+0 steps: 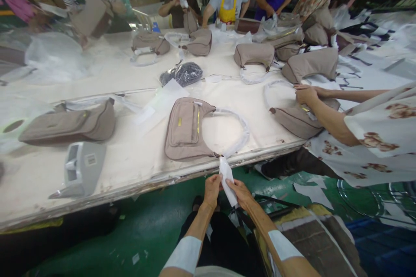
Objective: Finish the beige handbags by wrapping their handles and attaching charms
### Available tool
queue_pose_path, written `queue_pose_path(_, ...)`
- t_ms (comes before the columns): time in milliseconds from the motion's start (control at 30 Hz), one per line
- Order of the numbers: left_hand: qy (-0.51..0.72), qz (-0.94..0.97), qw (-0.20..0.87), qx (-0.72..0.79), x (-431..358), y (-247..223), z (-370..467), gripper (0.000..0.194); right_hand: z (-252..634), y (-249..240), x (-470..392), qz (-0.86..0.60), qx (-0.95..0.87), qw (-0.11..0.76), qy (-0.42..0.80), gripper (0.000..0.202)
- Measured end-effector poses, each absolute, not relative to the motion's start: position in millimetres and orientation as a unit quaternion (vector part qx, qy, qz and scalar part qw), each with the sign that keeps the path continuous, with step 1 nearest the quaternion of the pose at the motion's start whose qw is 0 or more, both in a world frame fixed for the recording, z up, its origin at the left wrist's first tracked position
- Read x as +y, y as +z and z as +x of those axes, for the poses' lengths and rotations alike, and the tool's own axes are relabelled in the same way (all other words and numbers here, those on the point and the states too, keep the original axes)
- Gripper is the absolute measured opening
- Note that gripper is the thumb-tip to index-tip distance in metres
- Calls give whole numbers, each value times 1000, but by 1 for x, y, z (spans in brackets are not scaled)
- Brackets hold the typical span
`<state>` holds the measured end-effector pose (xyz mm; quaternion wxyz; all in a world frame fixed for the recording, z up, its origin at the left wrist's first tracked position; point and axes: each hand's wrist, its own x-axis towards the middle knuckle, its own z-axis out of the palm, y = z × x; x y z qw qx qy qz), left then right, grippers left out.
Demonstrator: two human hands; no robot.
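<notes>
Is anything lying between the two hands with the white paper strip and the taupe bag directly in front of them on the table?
Nothing visible. The left hand and right hand hold the white paper strip just off the table edge. Its top meets the wrapped strap of the taupe bag, with no other object between.

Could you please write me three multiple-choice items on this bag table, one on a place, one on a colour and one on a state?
1. Where does the grey tape dispenser stand?
A. near the table's front edge, left of the taupe bag
B. on the green floor
C. at the table's far end

2. What colour is the apron of the person seated at the far end?
A. red
B. yellow
C. white

3. What are the left hand and right hand doing?
A. resting flat on the table
B. both holding a white wrapping strip
C. holding scissors

Answers: 1 A, it sits by the near edge of the table, left of the taupe bag; 2 B, it is plainly yellow; 3 B, both pinch the strip at the strap's end.
</notes>
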<state>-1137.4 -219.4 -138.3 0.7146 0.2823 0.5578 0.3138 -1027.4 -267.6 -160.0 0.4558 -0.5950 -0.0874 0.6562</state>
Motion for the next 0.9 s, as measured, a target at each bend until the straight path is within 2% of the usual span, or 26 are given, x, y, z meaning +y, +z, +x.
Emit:
queue_pose_path(167,314,286,721,548,-222,-137,-1135,38,-1026,-162,-268,-595,-93,453,657,44)
queue_pose_path(433,335,346,649,589,-218,-156,-1129,12,-1021,-164,-269,-559,-120,449,687,48)
queue_pose_path(533,336,355,641,592,-217,-157,-1127,12,-1018,-158,-267,-539,-131,441,706,45)
queue_pose_path(667,341,346,641,594,-218,-158,-1125,13,-1025,-164,-265,-607,-102,457,642,45)
queue_pose_path(900,359,308,668,574,-221,-159,-1131,20,-1036,-173,-271,-564,-108,485,659,47)
